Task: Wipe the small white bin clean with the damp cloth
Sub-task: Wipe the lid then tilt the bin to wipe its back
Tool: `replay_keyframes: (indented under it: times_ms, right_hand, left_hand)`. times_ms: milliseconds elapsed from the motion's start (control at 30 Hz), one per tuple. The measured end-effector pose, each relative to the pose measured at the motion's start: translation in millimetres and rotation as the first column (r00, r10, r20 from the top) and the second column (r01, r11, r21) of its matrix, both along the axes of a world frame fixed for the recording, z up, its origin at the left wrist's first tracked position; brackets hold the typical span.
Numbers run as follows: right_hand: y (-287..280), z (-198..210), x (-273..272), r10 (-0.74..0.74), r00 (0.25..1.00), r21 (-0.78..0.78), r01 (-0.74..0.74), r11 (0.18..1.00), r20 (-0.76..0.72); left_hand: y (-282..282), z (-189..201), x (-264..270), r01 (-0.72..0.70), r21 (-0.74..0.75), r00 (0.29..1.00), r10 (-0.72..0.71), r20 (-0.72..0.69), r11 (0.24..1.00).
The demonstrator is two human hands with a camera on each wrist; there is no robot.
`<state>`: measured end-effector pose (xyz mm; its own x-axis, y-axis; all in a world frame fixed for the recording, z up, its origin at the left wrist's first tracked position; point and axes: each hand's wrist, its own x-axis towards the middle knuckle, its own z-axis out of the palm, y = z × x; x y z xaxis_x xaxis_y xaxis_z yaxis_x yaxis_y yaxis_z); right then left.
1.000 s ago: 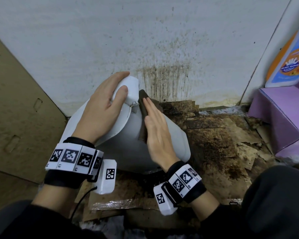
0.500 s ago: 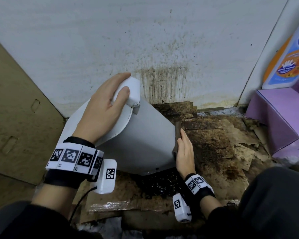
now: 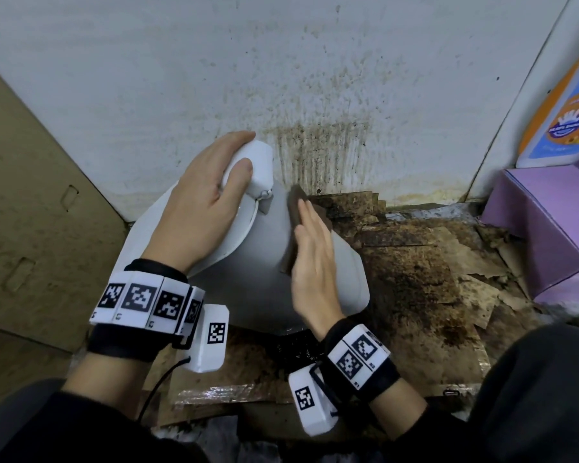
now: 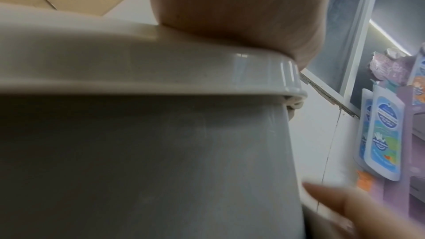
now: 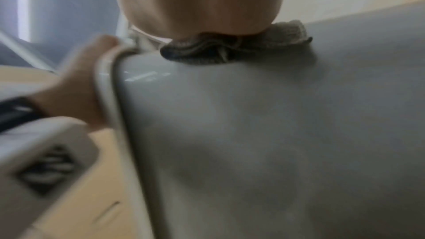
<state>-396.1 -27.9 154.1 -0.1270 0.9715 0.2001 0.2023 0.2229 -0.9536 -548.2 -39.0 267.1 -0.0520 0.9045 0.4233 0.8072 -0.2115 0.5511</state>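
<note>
cloth (image 3: 295, 208) — mostly under right hand (image 3: 311, 262)

L grip (image 3: 208, 202) curled; R grip (image 3: 315, 259) flat, fingers straight.

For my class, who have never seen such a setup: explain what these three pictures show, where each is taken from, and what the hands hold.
No machine here: a person wears cameras on the head and on both wrist bands. The head view looks down at both hands. The left hand grips the lid end of a tilted small white bin. The right hand presses a dark cloth flat against the bin's side. Each wrist view looks along its hand at the bin. Stained cardboard covers the floor.
</note>
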Motion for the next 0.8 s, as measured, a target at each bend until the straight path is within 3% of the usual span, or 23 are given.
replay_keyframes:
  times_ms: [167, 267, 400, 600, 800]
  right_hand:
    - [-8.1, 16.3, -9.6, 0.145, 0.984, 0.142, -0.159, 0.977, 0.108]
    - [-2.9, 6.0, -1.5, 0.105, 0.979, 0.251, -0.148, 0.956, 0.177]
    - [9.4, -20.6, 16.5, 0.078, 0.986, 0.269, -0.117, 0.956, 0.148]
    - [21.6, -83.2, 65.0, -0.031, 0.987, 0.022, 0.028, 0.999, 0.160]
    - [21.4, -111.8, 90.7, -0.061, 0.982, -0.254, 0.106, 0.961, 0.177]
  left_hand:
    - [-2.5, -0.8, -3.2, -0.002, 0.010, 1.000, 0.001, 0.015, 1.000]
    - [-5.0, -0.2, -4.5, -0.002, 0.017, 0.999, 0.001, 0.033, 1.000]
    - [-5.6, 0.7, -3.7, -0.003, 0.007, 0.999, 0.003, 0.039, 1.000]
    - [-5.1, 1.3, -3.7, -0.008, -0.007, 0.997, 0.008, 0.071, 1.000]
    - [-3.9, 1.0, 1.5, 0.003, -0.008, 0.997, -0.002, 0.078, 1.000]
